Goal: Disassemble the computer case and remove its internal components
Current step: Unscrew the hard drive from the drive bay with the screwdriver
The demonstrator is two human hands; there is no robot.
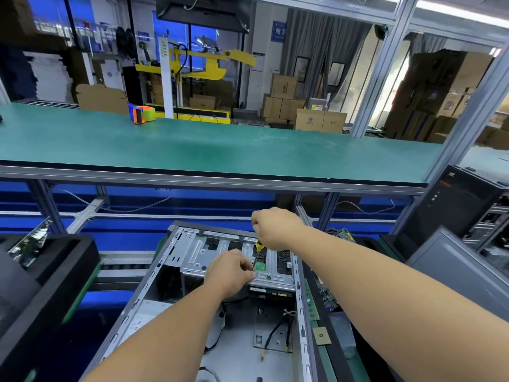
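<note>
One open computer case [170,312] lies at six o'clock, bare grey steel with a slotted, stamped drive cage [198,257]. Two hands work there: the right hand [275,228] grips one yellow-handled screwdriver [257,252], while the left hand [230,271] pinches its shaft at the cage.

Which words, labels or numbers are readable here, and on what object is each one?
"收": blue wall sign, remainder cut off.
Cardboard boxes: printing blurred.
Yellow warning sticker: too small.
White label in the open computer case: blurred.
Black tower: red badge unreadable.
</note>
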